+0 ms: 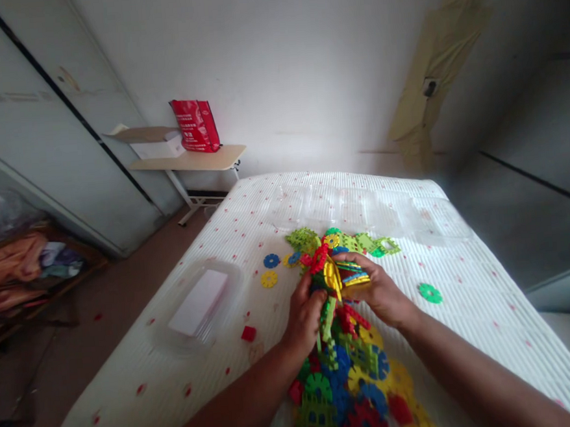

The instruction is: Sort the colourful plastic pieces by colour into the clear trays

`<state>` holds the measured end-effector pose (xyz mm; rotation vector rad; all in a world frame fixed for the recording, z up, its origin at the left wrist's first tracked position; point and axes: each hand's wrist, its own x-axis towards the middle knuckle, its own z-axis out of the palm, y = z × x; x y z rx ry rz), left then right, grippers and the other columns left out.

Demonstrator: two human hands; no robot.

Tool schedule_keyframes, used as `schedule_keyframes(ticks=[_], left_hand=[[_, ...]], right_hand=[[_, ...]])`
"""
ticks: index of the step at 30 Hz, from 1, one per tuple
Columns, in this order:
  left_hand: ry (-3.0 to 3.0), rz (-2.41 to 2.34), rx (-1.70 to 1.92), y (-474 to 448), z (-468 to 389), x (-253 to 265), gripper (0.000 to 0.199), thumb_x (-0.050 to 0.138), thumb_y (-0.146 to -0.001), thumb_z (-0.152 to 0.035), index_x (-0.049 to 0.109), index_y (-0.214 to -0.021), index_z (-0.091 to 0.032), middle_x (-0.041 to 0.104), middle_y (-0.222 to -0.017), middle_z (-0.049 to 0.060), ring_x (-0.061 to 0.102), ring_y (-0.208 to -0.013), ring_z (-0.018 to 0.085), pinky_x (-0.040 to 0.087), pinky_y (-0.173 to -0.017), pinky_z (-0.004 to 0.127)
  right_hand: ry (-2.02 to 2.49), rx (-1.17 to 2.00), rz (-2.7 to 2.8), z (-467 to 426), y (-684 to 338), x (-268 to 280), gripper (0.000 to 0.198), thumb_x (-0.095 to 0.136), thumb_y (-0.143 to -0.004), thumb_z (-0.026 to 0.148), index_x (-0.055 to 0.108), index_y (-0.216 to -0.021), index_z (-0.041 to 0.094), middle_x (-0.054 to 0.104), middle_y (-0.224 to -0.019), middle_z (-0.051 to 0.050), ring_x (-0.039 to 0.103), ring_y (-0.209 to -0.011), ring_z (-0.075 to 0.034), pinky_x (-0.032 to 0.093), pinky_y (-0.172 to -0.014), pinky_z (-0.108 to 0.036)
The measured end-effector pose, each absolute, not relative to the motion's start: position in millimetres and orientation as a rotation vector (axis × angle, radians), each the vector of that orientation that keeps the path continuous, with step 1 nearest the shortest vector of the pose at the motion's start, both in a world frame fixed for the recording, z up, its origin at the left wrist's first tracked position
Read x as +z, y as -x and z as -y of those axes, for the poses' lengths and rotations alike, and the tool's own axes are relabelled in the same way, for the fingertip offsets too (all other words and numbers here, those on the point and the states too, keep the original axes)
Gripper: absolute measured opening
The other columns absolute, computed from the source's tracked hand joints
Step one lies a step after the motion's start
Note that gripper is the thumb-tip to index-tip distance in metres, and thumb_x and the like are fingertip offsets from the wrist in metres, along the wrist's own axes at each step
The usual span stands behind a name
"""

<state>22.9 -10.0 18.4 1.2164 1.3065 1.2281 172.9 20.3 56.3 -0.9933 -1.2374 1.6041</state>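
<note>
My right hand [381,294] is curled around a stack of thin plastic discs [353,274], mostly yellow with some green and blue. Against it, my left hand [303,319] closes on plastic pieces too, with a red notched piece [320,259] and yellow discs [333,274] between the hands. Exactly which pieces each hand grips is partly hidden by the fingers. Below the hands spreads a pile of coloured interlocking pieces [342,365], among them green window-shaped ones. More green pieces [304,239] lie just beyond the hands.
Clear plastic trays [382,208] lie across the far part of the bed [250,206]. A clear container [177,344] with a white box [201,302] sits at left. Loose discs lie about, including a green one [430,293]. Behind, a small table [220,158] bears a red bag [195,125].
</note>
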Motion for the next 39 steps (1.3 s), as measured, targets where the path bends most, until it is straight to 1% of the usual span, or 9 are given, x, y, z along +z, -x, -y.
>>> schedule_keyframes(ticks=[2, 9, 16, 22, 26, 29, 32, 36, 39], left_hand=[[-1.203, -1.292, 1.209, -22, 7, 17, 0.036, 0.049, -0.075, -0.025, 0.059, -0.109, -0.020, 0.069, -0.083, 0.002, 0.063, -0.074, 0.017, 0.051, -0.065, 0.026], [-1.568, -1.487, 1.106, 3, 5, 22, 0.022, 0.059, -0.068, -0.018, 0.066, -0.088, -0.019, 0.068, -0.086, 0.003, 0.062, -0.078, 0.018, 0.049, -0.071, 0.028], [-1.755, -1.491, 0.978, 27, 15, 23, 0.068, 0.039, -0.056, 0.005, 0.059, -0.115, -0.023, 0.064, -0.111, 0.004, 0.057, -0.104, 0.017, 0.044, -0.094, 0.033], [-1.905, -1.423, 1.005, 36, 24, 11, 0.070, 0.036, -0.059, 0.006, 0.055, -0.120, -0.024, 0.056, -0.123, 0.005, 0.050, -0.116, 0.017, 0.039, -0.102, 0.037], [-2.108, -1.453, 1.003, 37, 31, 11, 0.062, 0.035, -0.062, 0.008, 0.063, -0.106, -0.024, 0.046, -0.133, 0.006, 0.044, -0.122, 0.020, 0.040, -0.101, 0.039], [-2.204, -1.510, 1.016, 41, 29, 14, 0.047, 0.035, -0.064, 0.008, 0.065, -0.084, -0.022, 0.051, -0.127, 0.005, 0.046, -0.119, 0.020, 0.043, -0.098, 0.038], [-2.253, -1.610, 1.081, 45, 12, 20, 0.038, 0.037, -0.067, 0.006, 0.063, -0.074, -0.021, 0.055, -0.118, 0.004, 0.049, -0.113, 0.019, 0.043, -0.096, 0.037], [-2.245, -1.792, 1.180, 45, -25, 27, 0.029, 0.042, -0.075, -0.004, 0.064, -0.079, -0.021, 0.060, -0.105, 0.005, 0.053, -0.103, 0.019, 0.043, -0.093, 0.033], [-2.229, -1.972, 1.063, 39, -48, 32, 0.021, 0.044, -0.083, -0.019, 0.065, -0.084, -0.020, 0.063, -0.098, 0.006, 0.056, -0.096, 0.020, 0.042, -0.089, 0.033]], right_hand=[[1.020, 1.587, 1.282, -24, -173, 64, 0.049, 0.079, -0.053, 0.022, 0.060, -0.099, 0.024, 0.065, -0.082, 0.002, 0.060, -0.068, -0.014, 0.049, -0.059, -0.027], [0.934, 1.655, 1.314, -25, -159, 73, 0.044, 0.079, -0.053, 0.022, 0.060, -0.092, 0.021, 0.064, -0.081, 0.003, 0.059, -0.070, -0.013, 0.049, -0.063, -0.026], [0.860, 1.823, 1.466, -16, -161, 74, 0.036, 0.077, -0.060, 0.024, 0.061, -0.092, 0.021, 0.061, -0.074, 0.004, 0.058, -0.063, -0.011, 0.048, -0.060, -0.024], [0.827, 1.941, 1.736, 2, -172, 74, 0.035, 0.077, -0.062, 0.025, 0.062, -0.093, 0.022, 0.059, -0.081, 0.003, 0.053, -0.065, -0.009, 0.046, -0.057, -0.021], [0.767, 1.721, 1.996, 7, -185, 73, 0.024, 0.075, -0.065, 0.025, 0.064, -0.085, 0.020, 0.060, -0.090, 0.000, 0.054, -0.074, -0.010, 0.047, -0.062, -0.021], [0.799, 1.645, 2.050, 7, -196, 77, 0.024, 0.072, -0.068, 0.027, 0.065, -0.089, 0.020, 0.060, -0.110, -0.005, 0.058, -0.084, -0.013, 0.050, -0.065, -0.023], [0.975, 1.418, 2.136, 2, -209, 81, 0.029, 0.068, -0.072, 0.033, 0.064, -0.098, 0.022, 0.057, -0.119, -0.006, 0.061, -0.074, -0.011, 0.049, -0.056, -0.022], [1.395, 0.567, 2.239, -24, -234, 69, 0.029, 0.054, -0.083, 0.043, 0.065, -0.096, 0.020, 0.067, -0.085, -0.005, 0.058, -0.057, -0.013, 0.047, -0.055, -0.027], [1.651, -0.007, 2.109, -46, -256, 44, 0.040, 0.047, -0.084, 0.051, 0.063, -0.097, 0.016, 0.067, -0.086, -0.011, 0.062, -0.074, -0.022, 0.048, -0.065, -0.034]])
